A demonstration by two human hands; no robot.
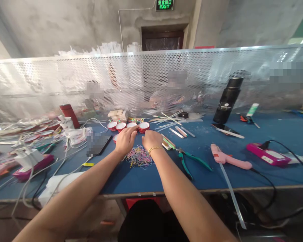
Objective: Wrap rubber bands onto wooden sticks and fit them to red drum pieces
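Both bare arms reached from the near edge of the desk [166, 183] toward its far edge, and they came closer together at the hands. The left hand [127, 139] was palm down, its fingers pointing forward and a little to the right, at the red round pieces [112, 126]. The right hand [152, 138], with a gold bracelet [155, 149] on its wrist, had its fingers bent and was just beside the rightmost piece. How far each grip was open, and whether it had hold of something, I cannot tell, because the backs of the hands hid this.

The round pieces had red patterned sides and white tops, and stood in a group near the far edge, left of the middle. A loose, tangled heap of thin coloured bands [138, 158] lay between the wrists. Pliers [185, 158] with green handles lay right of the heap
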